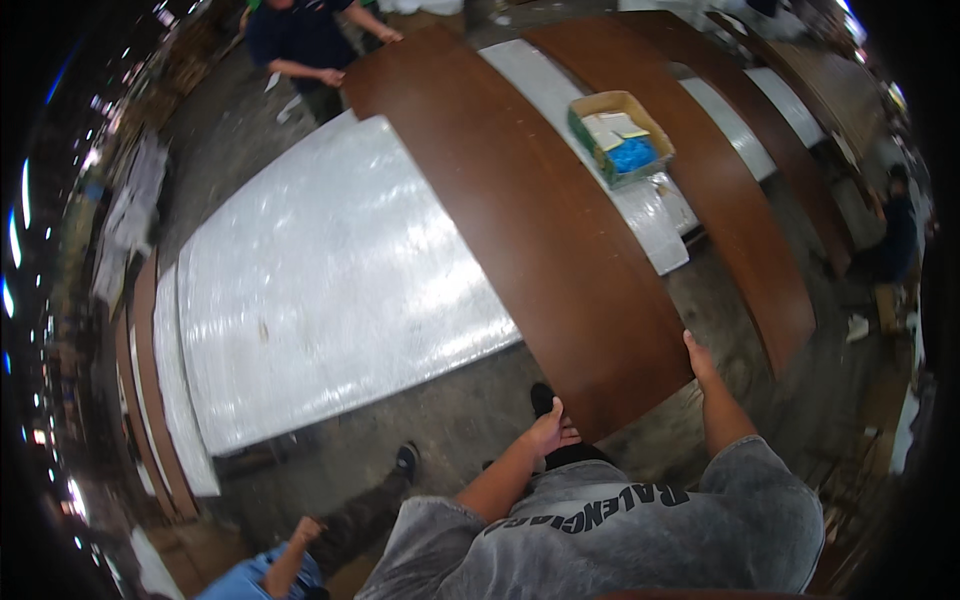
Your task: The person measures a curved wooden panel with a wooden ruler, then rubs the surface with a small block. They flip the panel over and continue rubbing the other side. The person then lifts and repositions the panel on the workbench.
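A long brown wood-look panel (530, 220) stretches away from me, lying partly over a plastic-wrapped white stack (330, 290). My left hand (553, 432) grips its near left corner, fingers curled at the edge. On the near right corner, my right hand (699, 355) holds the side edge, its fingers partly hidden under the panel. At the far end a co-worker (300, 45) in a dark shirt has both hands on the same panel.
Right of the panel, a cardboard box (640, 172) holding blue and pale items sits on a wrapped stack. Further right lie another brown panel (740, 225) and more boards. A person in blue (268, 572) is at lower left; another person (888, 245) is at far right.
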`<state>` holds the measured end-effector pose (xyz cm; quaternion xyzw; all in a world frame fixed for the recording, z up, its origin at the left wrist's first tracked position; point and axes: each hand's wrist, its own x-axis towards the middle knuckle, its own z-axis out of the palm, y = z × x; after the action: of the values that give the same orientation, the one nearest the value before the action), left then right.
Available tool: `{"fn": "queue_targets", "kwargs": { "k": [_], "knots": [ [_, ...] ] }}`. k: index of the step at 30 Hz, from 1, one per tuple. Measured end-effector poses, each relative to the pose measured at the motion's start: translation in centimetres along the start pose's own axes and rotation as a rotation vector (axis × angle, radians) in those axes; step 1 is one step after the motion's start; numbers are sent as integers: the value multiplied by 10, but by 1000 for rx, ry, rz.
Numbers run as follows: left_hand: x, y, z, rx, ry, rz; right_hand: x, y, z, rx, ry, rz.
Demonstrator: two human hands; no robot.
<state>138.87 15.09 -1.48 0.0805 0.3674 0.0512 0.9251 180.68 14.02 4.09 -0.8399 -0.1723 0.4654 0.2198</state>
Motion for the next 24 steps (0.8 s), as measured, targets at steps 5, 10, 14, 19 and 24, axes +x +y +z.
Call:
{"fn": "queue_targets", "kwargs": {
  "k": [5, 10, 14, 19, 24],
  "knots": [
    [-14, 13, -11, 241, 205, -42, -23, -24, 8, 54, -37, -2],
    [-71, 6, -75, 469, 406, 203, -29, -4, 35, -111, 85, -96],
    [-144, -82, -167, 298, 628, 396, -16, 22, 54, -417, 297, -199],
    [-235, -294, -248, -322, 989, 313, -22, -9, 117, -836, 687, -142],
    [-284, -538, -244, 227, 1326, 398, -123, -76, 263, -905, 537, -504]
  ]
}}
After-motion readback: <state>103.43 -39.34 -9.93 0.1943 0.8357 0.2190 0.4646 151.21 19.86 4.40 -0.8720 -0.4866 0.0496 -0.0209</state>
